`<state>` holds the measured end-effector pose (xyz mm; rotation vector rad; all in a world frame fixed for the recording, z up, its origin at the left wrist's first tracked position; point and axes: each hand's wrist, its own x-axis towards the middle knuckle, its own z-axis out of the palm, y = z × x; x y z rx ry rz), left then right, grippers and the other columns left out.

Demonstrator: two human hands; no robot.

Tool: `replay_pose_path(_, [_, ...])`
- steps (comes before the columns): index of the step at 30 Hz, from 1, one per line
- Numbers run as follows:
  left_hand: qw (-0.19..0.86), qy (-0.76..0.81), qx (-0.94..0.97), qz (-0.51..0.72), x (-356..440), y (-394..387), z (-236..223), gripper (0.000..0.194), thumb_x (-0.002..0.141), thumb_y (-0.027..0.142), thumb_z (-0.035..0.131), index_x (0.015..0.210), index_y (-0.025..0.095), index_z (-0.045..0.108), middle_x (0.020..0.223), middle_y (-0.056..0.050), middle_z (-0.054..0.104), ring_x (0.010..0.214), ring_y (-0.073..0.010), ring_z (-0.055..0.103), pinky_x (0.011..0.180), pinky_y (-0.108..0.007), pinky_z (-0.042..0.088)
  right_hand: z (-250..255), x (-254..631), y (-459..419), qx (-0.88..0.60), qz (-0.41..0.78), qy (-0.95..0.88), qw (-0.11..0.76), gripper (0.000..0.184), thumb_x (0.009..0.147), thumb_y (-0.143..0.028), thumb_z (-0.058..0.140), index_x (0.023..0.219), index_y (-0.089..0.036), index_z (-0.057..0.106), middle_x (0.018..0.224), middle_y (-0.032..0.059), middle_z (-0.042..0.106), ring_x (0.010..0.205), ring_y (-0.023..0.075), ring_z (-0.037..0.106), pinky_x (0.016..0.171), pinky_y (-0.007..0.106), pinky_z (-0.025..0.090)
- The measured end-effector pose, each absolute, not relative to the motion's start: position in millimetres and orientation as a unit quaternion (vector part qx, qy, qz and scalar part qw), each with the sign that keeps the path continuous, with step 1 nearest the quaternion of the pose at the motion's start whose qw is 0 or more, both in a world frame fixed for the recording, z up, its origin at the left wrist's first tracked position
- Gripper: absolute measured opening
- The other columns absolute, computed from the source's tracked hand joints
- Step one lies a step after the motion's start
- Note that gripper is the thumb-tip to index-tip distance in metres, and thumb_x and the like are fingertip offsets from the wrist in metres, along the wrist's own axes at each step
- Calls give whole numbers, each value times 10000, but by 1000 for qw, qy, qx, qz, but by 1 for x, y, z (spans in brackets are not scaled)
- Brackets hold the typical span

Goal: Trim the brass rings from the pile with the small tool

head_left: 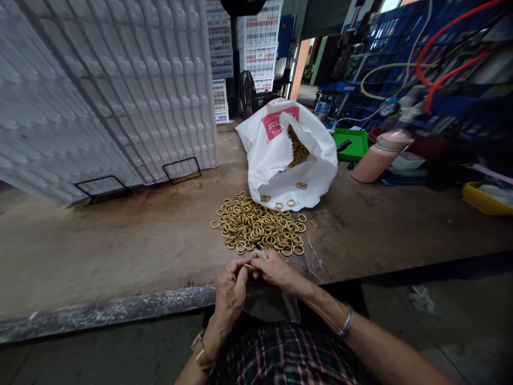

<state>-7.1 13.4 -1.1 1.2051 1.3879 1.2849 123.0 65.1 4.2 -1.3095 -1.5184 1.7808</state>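
Observation:
My left hand (232, 286) is closed, pinching a brass-coloured ring (249, 267) just over the table's front edge. Close against it, my right hand (277, 271) grips a small tool with a pale grey body (262, 255) and a dark end. The tool's working part is hidden by the fingers, so its kind is unclear. Just beyond both hands lies a heap of similar rings (256, 227) on the brown tabletop (168, 251). Behind the heap, a white sack (260, 155) with a red label lies on its side, its mouth open and more rings inside.
Stacked clear plastic trays (160, 80) stand at the left by black wire holders (182, 170). To the right are a green tray (352, 143), a pink bottle (379, 160) and a yellow container (487, 200). Orange hose (427, 80) hangs above; white crates (260, 45) stand behind.

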Motion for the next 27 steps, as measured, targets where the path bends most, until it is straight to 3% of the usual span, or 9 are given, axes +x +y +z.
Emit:
replay_pose_path(5, [386,582,527,484,-10,14,-7,140,768,221,528,806,202,661,729,-32,672,685,-177,585,699,-262,422,2,125,66,-490,539,-637,254,202,795,-334,438,685,-174,492,537,-53,485,497,74,419,489,190,317])
replay_pose_path(18, [377,577,555,466,-8,14,-8,151,783,206,501,778,186,651,715,-36,667,680,-173,588,677,-255,420,3,121,63,-493,462,-699,234,251,795,-316,430,581,-186,417,506,-57,417,498,83,374,482,208,267])
replay_pose_path(24, [426,547,550,466,-8,13,-3,173,805,261,483,753,158,612,713,-33,639,672,-151,560,659,-246,418,-4,120,67,-498,462,-692,245,234,765,-294,441,560,-189,400,510,-63,374,508,84,336,480,213,241])
replay_pose_path(27, [486,548,507,454,-9,13,-2,213,801,334,490,763,150,590,624,0,563,570,-114,502,557,-214,393,-6,119,68,-499,463,-685,260,237,755,-303,439,552,-190,393,519,-62,356,513,84,325,481,216,240])
